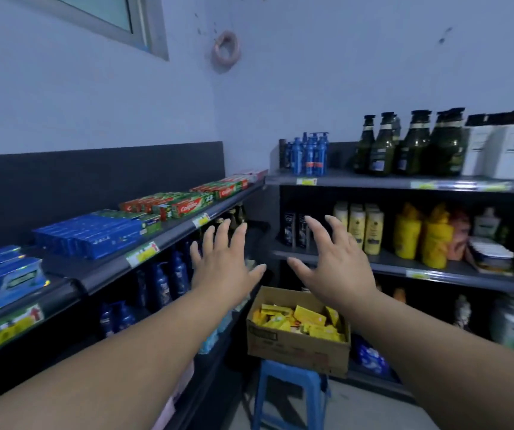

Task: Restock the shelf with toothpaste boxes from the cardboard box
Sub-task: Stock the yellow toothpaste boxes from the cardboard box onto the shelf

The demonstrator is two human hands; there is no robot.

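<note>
Left hand [223, 268] and right hand [331, 262] stretched forward side by side, fingers spread, palms down, both empty. At six o'clock below them, cardboard box [296, 346] on a blue stool [286, 395], full of yellow toothpaste boxes [302, 321]. At nine o'clock, shelf [169, 237] carrying blue and red-green cartons.

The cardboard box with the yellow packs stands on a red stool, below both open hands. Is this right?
Not quite. In the head view the stool is blue, not red. The cardboard box does stand on it, below the open left hand and right hand.
</note>
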